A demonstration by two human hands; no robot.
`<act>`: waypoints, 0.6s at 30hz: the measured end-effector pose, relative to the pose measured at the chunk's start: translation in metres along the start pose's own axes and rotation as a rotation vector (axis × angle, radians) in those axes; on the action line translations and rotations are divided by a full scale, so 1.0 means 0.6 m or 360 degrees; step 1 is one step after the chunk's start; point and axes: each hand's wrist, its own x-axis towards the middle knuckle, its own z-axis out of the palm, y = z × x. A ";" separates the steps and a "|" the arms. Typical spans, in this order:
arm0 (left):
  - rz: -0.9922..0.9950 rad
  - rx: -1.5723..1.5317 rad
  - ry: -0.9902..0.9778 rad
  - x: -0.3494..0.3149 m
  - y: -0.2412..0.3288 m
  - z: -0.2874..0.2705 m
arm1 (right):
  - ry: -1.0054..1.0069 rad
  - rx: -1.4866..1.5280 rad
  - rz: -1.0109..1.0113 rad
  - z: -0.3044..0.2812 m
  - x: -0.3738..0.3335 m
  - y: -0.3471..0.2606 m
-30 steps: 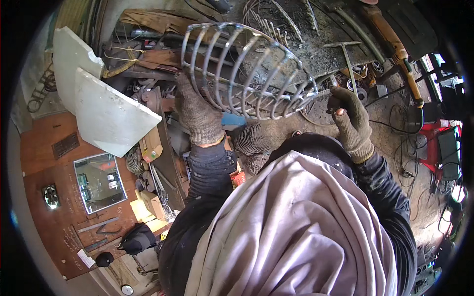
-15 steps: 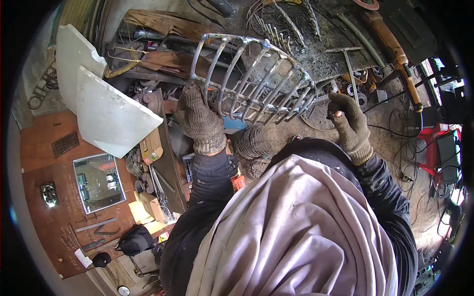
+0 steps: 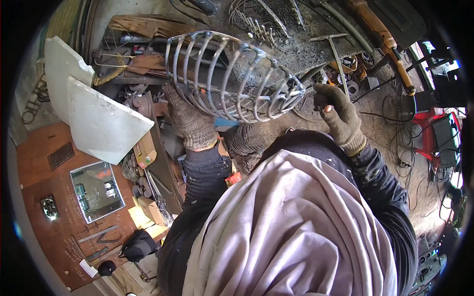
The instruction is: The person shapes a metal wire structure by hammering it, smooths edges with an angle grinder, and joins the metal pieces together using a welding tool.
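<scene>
Rolled since half a second ago, the metal cage (image 3: 239, 96) hangs by the worktop (image 3: 316, 54), fingers of the left hand (image 3: 193, 121) pinching its wide end, the right hand (image 3: 344, 119) half-curled beside its tip, this apparent turning calling for a steady left grip.

Metal-rod cage (image 3: 242, 88) rolled since half second ago; ribs now look more strongly curved.
</scene>
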 end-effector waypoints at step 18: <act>-0.0572 -0.0717 -0.0606 0.014 -0.097 -0.057 | -0.0242 0.0128 0.0011 -0.001 -0.005 -0.007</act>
